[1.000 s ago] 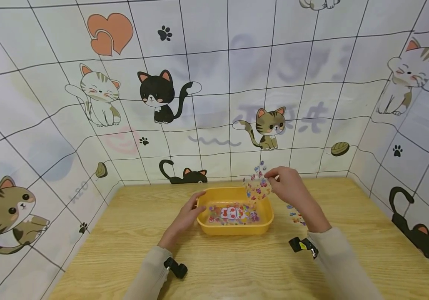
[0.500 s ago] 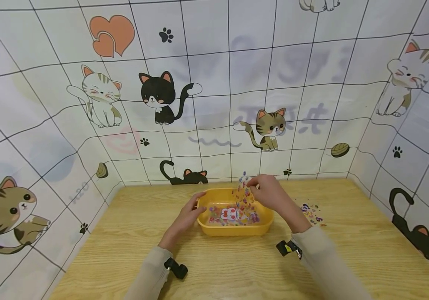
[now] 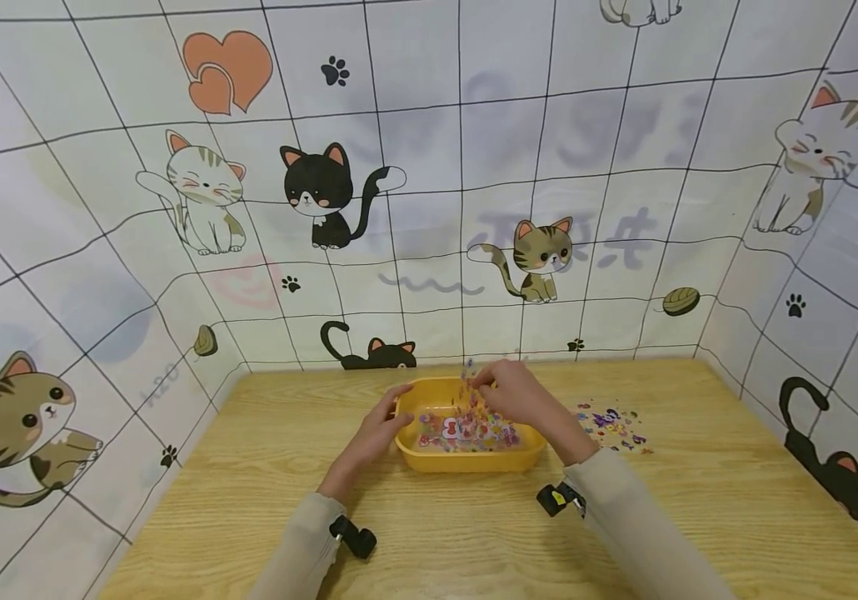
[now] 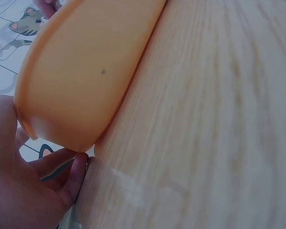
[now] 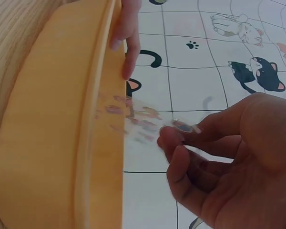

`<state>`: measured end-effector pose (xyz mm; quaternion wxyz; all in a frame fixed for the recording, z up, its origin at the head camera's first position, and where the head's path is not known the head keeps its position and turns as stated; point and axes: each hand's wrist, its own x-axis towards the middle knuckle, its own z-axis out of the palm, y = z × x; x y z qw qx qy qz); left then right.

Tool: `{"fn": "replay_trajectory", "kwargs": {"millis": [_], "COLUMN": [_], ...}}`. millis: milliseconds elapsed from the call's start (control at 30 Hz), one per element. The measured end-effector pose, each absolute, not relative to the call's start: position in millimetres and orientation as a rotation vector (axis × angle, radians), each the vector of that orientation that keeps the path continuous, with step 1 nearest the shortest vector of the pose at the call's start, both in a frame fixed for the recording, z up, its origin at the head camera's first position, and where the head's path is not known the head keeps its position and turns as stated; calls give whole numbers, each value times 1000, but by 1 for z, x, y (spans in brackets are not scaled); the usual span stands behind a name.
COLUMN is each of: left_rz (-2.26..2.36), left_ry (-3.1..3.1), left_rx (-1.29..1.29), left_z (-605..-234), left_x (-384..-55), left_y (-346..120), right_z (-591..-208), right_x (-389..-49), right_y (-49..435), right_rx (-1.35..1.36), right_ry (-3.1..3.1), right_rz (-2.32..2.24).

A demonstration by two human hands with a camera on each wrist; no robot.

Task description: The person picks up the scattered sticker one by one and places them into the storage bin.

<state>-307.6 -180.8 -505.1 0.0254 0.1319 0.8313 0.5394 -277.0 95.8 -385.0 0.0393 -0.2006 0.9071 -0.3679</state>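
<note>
A yellow plastic basin (image 3: 474,462) sits on the wooden table in the head view. At its left end my left hand (image 3: 374,435) grips the rim and wall, the thumb at the rim and the fingers round the outside, as the left wrist view shows. Over the basin, my right hand (image 3: 521,393) pinches a clear sticker sheet (image 5: 145,121) with small colourful prints between thumb and fingertips. That sheet hangs down into the basin and is blurred. Inside lie more colourful sticker sheets (image 3: 450,428), one with a white character and a red bow, partly hidden by the hanging sheet.
To the right of the basin, more colourful stickers (image 3: 612,421) lie on the wooden table (image 3: 444,533), partly behind my right forearm. A white cloth wall (image 3: 429,208) with printed cats and grid lines stands behind the table and on both sides.
My right hand has moved left and down with the clear sticker sheet, lowering it into the basin. More of the stickers at right shows. My left hand has stayed on the basin.
</note>
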Motion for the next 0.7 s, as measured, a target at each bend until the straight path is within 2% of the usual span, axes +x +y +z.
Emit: {"fn": "replay_trajectory", "kwargs": {"millis": [700], "left_rz": [1664], "left_ry": [2590], "left_rx": [427], "left_z": [-506], "left_x": [-308], "left_y": [-182], "right_z": [-398], "right_x": [-298], "right_y": [86], "right_rx": [-521], "right_ry": [2765], "right_rz": [-702]}}
